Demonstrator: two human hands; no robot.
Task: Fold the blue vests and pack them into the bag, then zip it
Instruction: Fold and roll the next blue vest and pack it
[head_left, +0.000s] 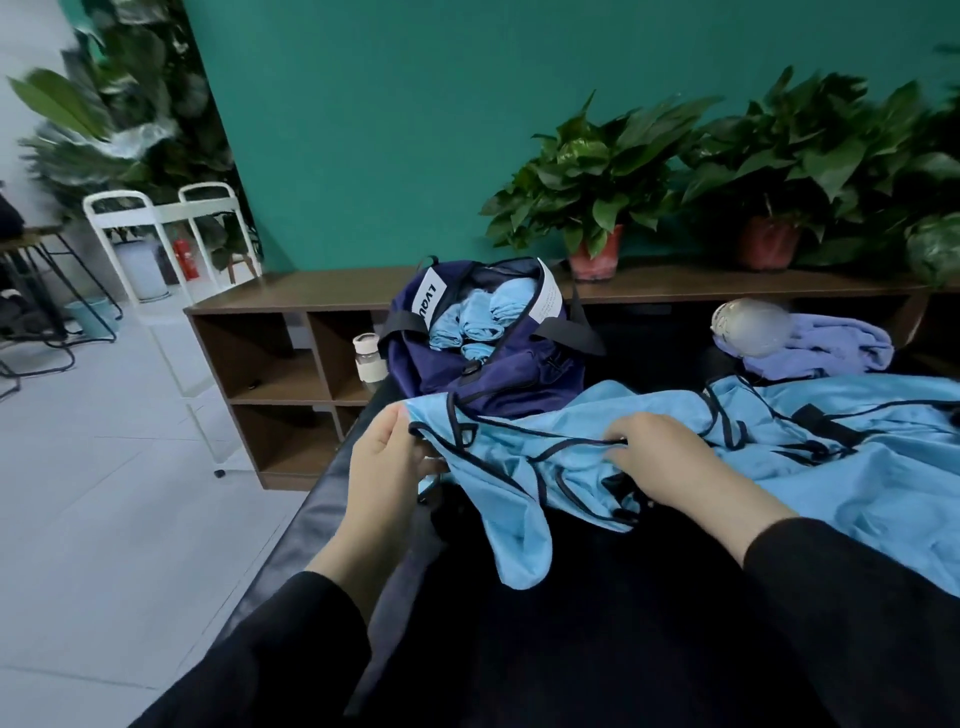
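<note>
A light blue vest with dark trim lies crumpled across the black table in front of me. My left hand pinches its left edge. My right hand grips the fabric near the trim at its middle. More blue vest fabric is spread to the right. A navy bag stands open behind the vest, with several rolled blue vests inside it.
A purple cloth and a clear plastic bundle lie at the back right. A brown shelf unit with potted plants runs along the green wall. A small bottle stands left of the bag. White floor lies to the left.
</note>
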